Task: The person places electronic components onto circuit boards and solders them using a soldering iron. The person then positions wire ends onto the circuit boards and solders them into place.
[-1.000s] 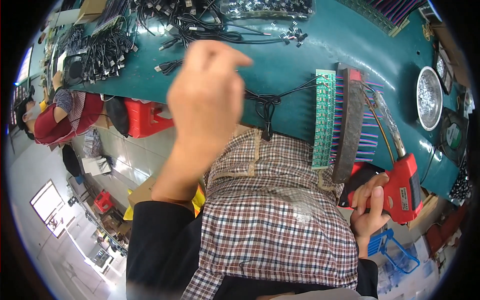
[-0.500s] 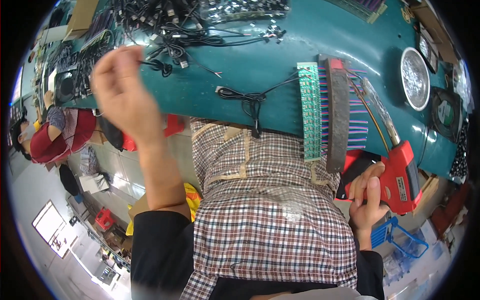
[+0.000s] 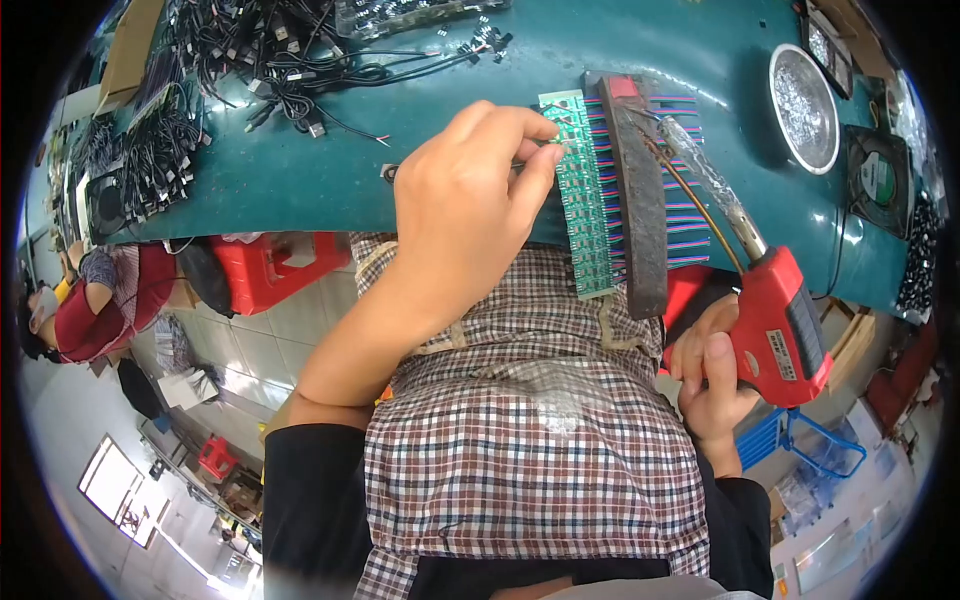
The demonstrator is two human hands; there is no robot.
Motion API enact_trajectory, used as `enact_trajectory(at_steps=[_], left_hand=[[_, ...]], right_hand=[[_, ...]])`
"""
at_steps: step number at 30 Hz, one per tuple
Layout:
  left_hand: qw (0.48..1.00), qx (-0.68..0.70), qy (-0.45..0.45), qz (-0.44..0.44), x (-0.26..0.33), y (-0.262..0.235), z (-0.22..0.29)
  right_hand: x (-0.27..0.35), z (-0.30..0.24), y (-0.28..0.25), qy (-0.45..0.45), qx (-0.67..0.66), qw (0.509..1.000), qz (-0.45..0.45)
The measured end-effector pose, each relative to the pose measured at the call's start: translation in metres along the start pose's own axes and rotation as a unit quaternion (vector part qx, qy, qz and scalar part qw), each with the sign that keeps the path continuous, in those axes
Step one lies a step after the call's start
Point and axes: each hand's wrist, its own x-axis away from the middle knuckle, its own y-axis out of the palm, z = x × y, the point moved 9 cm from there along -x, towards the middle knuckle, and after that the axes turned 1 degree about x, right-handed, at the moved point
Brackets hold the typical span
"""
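My left hand (image 3: 460, 190) is at the left edge of a long green circuit board (image 3: 585, 205), thumb and forefinger closed together near its upper end. They seem to pinch the thin end of a black USB cable, which the hand mostly hides; its plug (image 3: 389, 172) peeks out at the left. Against a dark grey bar (image 3: 640, 200) stands the board, with rows of coloured wires (image 3: 687, 218) beyond the bar. My right hand (image 3: 715, 375) grips a red soldering gun (image 3: 785, 330) by its handle. The gun's metal barrel and brass-coloured tube point up-left toward the bar's upper end.
A heap of black USB cables (image 3: 290, 60) covers the table's far left, beside a clear tray (image 3: 410, 15) of small parts. More cables (image 3: 145, 150) are bundled nearer the left edge. A metal bowl (image 3: 805, 110) and a small fan (image 3: 878, 180) are at right. Another person (image 3: 120, 300) sits left.
My left hand has swung right from beside the cable heap to the board's edge, and its fingers have closed there. My right hand keeps its hold on the soldering gun. The view has shifted slightly.
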Motion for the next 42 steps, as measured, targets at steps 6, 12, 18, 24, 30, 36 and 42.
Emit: enact_trajectory(at_steps=[6, 12, 18, 24, 30, 36, 42], left_hand=[[0.997, -0.047, 0.047, 0.030, -0.003, 0.007, 0.000], [0.995, -0.079, 0.047, 0.035, -0.004, 0.010, 0.002], [0.993, -0.090, 0.047, 0.057, -0.002, 0.012, -0.002], [0.995, -0.092, 0.031, 0.038, -0.003, 0.011, 0.001], [0.995, -0.084, 0.022, 0.044, -0.002, 0.011, 0.000], [0.995, -0.089, 0.028, 0.046, -0.002, 0.010, 0.001], [0.994, -0.090, 0.036, 0.050, -0.002, 0.011, 0.000]], right_hand=[[-0.001, 0.006, 0.000, 0.024, 0.010, 1.000, -0.016], [-0.002, 0.011, 0.004, 0.039, 0.038, 0.997, -0.054], [0.005, 0.023, -0.002, 0.126, 0.014, 0.991, -0.044], [-0.001, 0.024, 0.006, 0.090, 0.049, 0.993, -0.061], [-0.002, 0.024, 0.006, 0.092, 0.050, 0.993, -0.051], [-0.002, 0.026, 0.006, 0.100, 0.049, 0.993, -0.036], [-0.002, 0.025, 0.006, 0.108, 0.067, 0.991, -0.038]])
